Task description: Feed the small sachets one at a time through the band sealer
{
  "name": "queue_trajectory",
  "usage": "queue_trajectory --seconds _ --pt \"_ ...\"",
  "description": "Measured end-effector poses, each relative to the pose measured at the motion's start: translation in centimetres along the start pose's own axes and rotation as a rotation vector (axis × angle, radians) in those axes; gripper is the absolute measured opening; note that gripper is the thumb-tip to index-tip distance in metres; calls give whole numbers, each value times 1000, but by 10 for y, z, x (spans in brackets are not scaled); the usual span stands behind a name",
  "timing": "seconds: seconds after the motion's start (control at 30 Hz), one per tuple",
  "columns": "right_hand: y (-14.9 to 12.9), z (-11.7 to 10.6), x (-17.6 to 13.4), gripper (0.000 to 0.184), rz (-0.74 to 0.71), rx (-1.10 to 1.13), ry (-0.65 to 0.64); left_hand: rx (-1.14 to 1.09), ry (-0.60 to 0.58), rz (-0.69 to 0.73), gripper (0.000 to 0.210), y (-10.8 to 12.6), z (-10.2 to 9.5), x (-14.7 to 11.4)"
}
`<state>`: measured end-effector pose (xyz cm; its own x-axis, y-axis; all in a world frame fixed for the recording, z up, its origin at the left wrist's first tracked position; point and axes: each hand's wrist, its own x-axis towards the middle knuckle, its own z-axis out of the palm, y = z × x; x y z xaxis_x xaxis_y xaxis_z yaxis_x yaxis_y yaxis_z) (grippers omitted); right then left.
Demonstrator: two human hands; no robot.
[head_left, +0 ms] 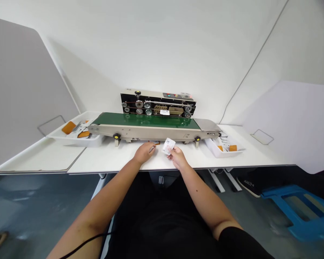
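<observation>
I see one small white packet (169, 146) pinched at its lower edge between the fingertips (171, 154) of my right hand (177, 157). It is flat, roughly square, with small dark print on its face, and it stands tilted upward above those fingers, clear of the table surface. A small orange piece (157, 142) lies flat on the table just beyond the fingertips of my left hand (144, 151), partly hidden.
</observation>
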<state>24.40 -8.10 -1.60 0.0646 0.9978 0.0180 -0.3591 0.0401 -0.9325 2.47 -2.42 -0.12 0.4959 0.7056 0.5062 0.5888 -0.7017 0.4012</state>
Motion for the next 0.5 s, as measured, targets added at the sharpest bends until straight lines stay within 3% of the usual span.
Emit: queue_trajectory --seconds 0.13,0.23,0.3,0.4,0.5 --pt "-12 -3 -5 38 -54 -114 -56 59 -60 -111 42 -5 9 4" --pt "-53 -22 8 36 -147 -202 6 100 -130 -155 61 -9 16 6" --pt "-94 -44 30 37 -268 -223 175 117 -157 -160 62 -10 18 7" --pt "-157 -85 73 33 -492 -222 550 113 -163 -96 56 -10 16 6" --pt "-195 -115 112 28 -529 -296 825 84 -154 -37 51 -9 12 4"
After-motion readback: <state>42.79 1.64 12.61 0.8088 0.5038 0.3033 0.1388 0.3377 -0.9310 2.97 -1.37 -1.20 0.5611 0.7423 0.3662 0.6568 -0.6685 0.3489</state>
